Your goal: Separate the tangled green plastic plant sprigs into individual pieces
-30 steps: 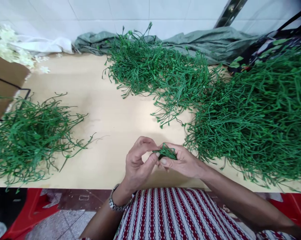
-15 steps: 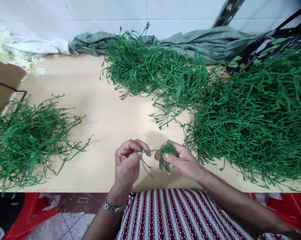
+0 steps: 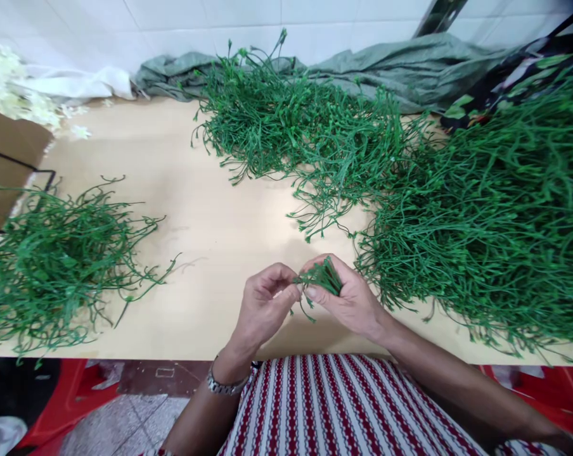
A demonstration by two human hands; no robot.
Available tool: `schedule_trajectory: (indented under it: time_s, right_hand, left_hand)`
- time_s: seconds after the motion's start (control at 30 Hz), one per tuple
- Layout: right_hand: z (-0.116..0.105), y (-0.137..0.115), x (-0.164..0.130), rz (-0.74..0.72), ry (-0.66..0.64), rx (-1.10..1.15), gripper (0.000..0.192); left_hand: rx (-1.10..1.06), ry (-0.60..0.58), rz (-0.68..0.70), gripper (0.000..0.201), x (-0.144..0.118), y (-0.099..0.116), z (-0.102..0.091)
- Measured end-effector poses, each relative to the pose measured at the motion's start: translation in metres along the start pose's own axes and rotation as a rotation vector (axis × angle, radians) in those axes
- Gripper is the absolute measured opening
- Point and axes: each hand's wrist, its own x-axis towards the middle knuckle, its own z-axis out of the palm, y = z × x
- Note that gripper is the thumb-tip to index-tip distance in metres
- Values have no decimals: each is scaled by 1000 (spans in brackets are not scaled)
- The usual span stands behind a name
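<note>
Bunch of green stems [image 3: 322, 276] sits in right hand [image 3: 357, 305], gripped between thumb and fingers, over desk [image 3: 196, 209] near edge. Bunch lies just right of left hand [image 3: 263, 306], running roughly sideways; left fingertips pinch its left end.

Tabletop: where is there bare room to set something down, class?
Widest bare tabletop: between the left stem pile and left hand, back to the green cloth. Crowded: the right, under the large pile, and the rear middle, under the back pile.
</note>
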Motion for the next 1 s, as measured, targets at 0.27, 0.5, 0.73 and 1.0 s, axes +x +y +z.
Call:
schedule_trajectory:
  time_s: [0.27,0.5,0.73,1.0]
  right_hand:
    - [0,5,1,61,-71,39,19]
    - [3,4,0,45,-31,-43,16]
    - [12,3,-1,-28,-14,-198,13]
    - [6,6,-4,-60,-112,-152,16]
  left_hand:
    - [-142,-65,-114,12,2,-2,-3]
    - [-123,39,-9,10,-3,-2,-6]
    - [70,17,35,9,-6,0,5]
    - [344,-40,149,11,-6,6,-1]
